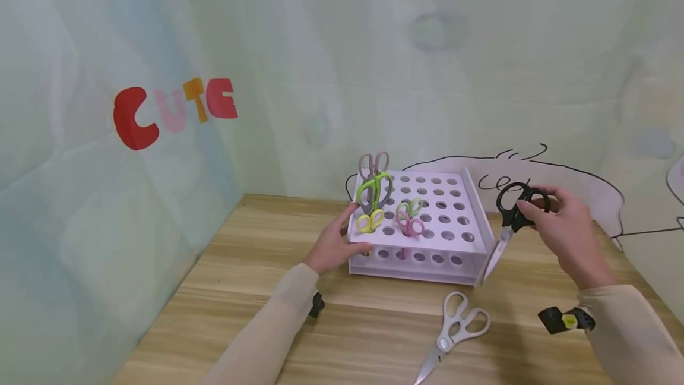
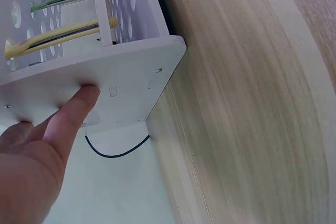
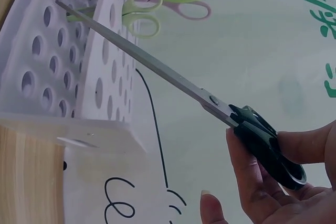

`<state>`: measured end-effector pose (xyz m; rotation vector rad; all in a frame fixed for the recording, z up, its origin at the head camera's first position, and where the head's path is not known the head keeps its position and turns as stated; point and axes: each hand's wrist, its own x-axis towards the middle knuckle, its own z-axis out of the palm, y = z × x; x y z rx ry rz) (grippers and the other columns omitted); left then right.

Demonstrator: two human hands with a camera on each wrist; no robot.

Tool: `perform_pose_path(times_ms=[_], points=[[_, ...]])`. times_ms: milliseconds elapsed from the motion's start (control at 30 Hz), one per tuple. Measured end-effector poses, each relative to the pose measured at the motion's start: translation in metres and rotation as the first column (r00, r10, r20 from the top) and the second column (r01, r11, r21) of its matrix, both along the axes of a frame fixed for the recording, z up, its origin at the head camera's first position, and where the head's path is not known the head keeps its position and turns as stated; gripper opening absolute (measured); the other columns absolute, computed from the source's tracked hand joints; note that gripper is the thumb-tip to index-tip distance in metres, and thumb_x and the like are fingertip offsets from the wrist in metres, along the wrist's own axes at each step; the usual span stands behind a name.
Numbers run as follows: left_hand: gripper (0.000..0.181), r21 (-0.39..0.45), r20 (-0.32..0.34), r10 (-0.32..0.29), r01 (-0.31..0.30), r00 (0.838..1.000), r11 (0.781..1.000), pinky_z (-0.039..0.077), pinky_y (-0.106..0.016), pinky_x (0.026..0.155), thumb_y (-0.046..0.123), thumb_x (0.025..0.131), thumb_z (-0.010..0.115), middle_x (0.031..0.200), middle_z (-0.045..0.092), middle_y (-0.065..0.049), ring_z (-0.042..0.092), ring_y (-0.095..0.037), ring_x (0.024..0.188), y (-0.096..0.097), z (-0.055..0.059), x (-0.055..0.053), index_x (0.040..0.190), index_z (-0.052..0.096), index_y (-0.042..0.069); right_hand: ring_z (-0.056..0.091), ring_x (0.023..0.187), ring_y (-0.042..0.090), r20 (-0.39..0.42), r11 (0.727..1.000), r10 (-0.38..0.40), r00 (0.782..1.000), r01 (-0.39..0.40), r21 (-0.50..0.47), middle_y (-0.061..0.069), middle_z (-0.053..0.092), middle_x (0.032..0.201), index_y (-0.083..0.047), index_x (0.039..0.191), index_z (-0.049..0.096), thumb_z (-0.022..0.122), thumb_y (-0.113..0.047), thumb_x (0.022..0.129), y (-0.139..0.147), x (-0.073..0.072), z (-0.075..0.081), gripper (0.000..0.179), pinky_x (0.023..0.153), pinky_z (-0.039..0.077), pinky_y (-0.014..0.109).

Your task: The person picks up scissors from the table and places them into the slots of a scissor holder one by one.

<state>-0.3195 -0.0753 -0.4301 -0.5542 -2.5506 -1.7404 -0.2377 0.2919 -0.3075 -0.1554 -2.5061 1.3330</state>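
Black-handled scissors are pinched by their handles between the thumb and fingers of my right hand, blades slanting down beside the rack's right side. My left hand rests on the left side of a white rack with rows of round holes. In the left wrist view, its fingers press against the side wall. Several scissors stand in the rack's left part, handles up: yellow scissors, green scissors, mauve scissors and pink scissors. Light green scissors stand behind the pink ones.
White-handled scissors lie on the wooden table in front of the rack, blades towards me. A pale cloth backdrop hangs close behind the rack and along the left, with coloured letters on it.
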Motion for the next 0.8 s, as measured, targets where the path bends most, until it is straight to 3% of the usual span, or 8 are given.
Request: perform_pose_path(times_ms=[233,400,567,800], points=[[0.098,-0.009,-0.012,-0.027,0.026,1.000,1.000,0.044,-0.039,0.104,0.017,0.077,0.087,0.161,0.025,-0.003,0.039,-0.037,0.137,0.008,0.000,-0.003,0.157,0.029,0.019,0.055,0.082,0.003,-0.026,0.999,-0.025,0.999,0.024,-0.029,0.011,0.054,0.115,-0.001,0.142,0.043,0.059,-0.027,0.100,-0.004,0.000,0.011,0.051,0.065,0.049,0.011],[0.099,-0.010,-0.007,-0.045,0.045,0.999,0.999,0.045,-0.037,0.103,0.019,0.077,0.087,0.162,0.023,-0.003,0.039,-0.036,0.137,0.012,0.001,-0.004,0.157,0.028,0.019,0.057,0.079,0.001,-0.088,0.994,-0.056,0.995,0.047,-0.099,0.001,0.056,0.103,-0.012,0.130,0.052,0.062,-0.023,0.098,-0.007,-0.002,0.016,0.035,0.065,0.050,0.011],[0.100,-0.003,0.000,-0.023,0.023,1.000,1.000,0.050,-0.033,0.097,0.019,0.076,0.087,0.162,0.023,-0.004,0.041,-0.037,0.136,0.009,-0.002,-0.003,0.157,0.028,0.020,0.058,0.076,0.001,-0.135,0.989,-0.066,0.989,0.046,-0.142,-0.001,0.055,0.098,-0.009,0.131,0.051,0.063,-0.021,0.097,-0.014,-0.008,0.020,0.038,0.063,0.049,0.013],[0.099,0.014,0.011,0.007,-0.007,1.000,1.000,0.049,-0.036,0.099,0.017,0.077,0.087,0.162,0.023,-0.005,0.038,-0.037,0.137,0.001,-0.002,-0.001,0.157,0.028,0.021,0.061,0.081,0.001,-0.200,0.984,-0.076,0.977,0.041,-0.176,-0.006,0.060,0.098,-0.013,0.127,0.053,0.065,-0.023,0.097,-0.024,-0.022,0.018,0.033,0.064,0.043,0.019]])
